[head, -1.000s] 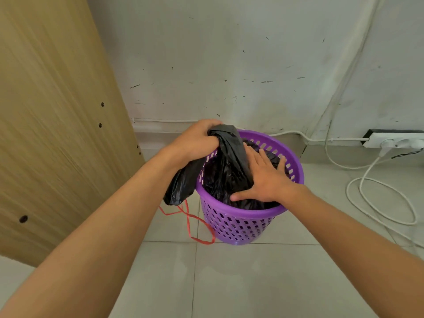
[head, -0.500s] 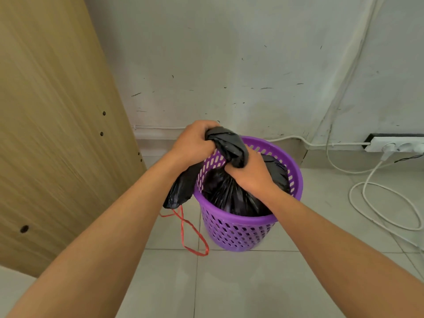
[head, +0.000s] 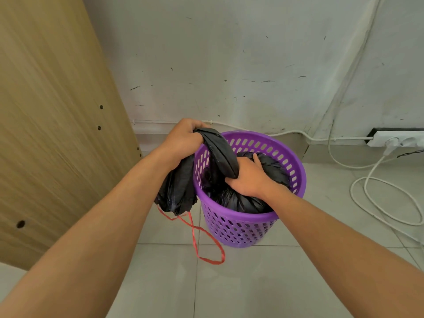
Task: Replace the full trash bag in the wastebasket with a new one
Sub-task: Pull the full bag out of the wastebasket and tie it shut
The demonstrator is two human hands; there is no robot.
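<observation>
Head view: the left hand (head: 183, 140) has a firm grip on the black trash bag's (head: 243, 200) gathered top. The right hand (head: 249, 177) clenches its neck inside the purple wastebasket (head: 243, 228), red drawstring (head: 202, 239) dangling alongside.

Single head view, high, facing forward-down, close over wastebasket (head: 250, 216) by wall (head: 229, 65).

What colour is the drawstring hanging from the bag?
Red; the drawstring loops below the black bag, clearest in the head view.
</observation>
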